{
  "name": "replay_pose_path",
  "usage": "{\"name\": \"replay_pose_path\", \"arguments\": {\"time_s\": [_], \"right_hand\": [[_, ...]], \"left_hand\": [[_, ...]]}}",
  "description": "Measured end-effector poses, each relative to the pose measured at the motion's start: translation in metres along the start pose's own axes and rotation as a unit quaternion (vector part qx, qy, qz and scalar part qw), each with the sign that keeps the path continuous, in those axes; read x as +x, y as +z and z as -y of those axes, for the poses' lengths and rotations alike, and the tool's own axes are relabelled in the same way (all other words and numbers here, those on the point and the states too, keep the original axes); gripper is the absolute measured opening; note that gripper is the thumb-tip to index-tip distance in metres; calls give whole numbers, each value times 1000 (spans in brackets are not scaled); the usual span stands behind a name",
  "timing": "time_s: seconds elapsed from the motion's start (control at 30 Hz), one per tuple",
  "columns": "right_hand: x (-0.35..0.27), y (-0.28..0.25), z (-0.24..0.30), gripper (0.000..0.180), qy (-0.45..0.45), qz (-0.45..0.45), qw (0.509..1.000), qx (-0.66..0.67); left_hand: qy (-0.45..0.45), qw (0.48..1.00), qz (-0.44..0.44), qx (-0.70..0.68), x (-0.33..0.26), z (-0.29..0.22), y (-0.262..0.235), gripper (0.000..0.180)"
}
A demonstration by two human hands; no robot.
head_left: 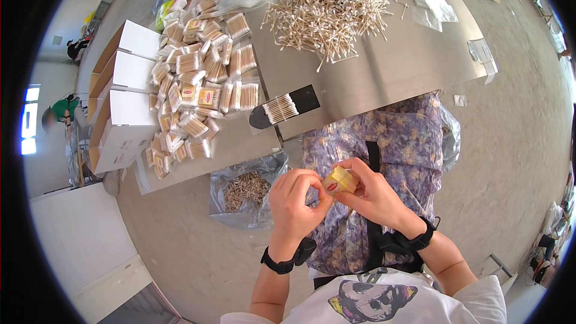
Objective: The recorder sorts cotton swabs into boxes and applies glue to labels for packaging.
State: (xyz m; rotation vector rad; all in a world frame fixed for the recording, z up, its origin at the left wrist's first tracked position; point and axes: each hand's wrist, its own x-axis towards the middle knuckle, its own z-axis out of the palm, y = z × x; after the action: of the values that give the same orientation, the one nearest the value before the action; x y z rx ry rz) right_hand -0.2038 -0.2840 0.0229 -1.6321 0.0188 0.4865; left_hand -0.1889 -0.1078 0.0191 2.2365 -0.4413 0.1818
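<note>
Here, small yellow packet (339, 181) pinched between both closed grips, left hand (294, 201) and right hand (375, 195), above the lap.

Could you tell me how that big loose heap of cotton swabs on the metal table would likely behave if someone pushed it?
The heap of cotton swabs would probably scatter rather than slide whole, since the sticks lie loose and crisscrossed. Being thin and round, strays may roll across the smooth metal table. They look very light.
</note>
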Motion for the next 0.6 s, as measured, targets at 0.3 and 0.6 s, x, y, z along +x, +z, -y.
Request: {"name": "replay_pose_path", "arguments": {"time_s": [0.3,0.6], "right_hand": [[-3,-2,-18,43,27,28,995,88],[-3,3,-4,57,-80,-12,993,90]], "left_hand": [[23,999,21,-9,2,-4,-2,20],[-21,995,-14,-95,-2,-12,-2,20]]}}
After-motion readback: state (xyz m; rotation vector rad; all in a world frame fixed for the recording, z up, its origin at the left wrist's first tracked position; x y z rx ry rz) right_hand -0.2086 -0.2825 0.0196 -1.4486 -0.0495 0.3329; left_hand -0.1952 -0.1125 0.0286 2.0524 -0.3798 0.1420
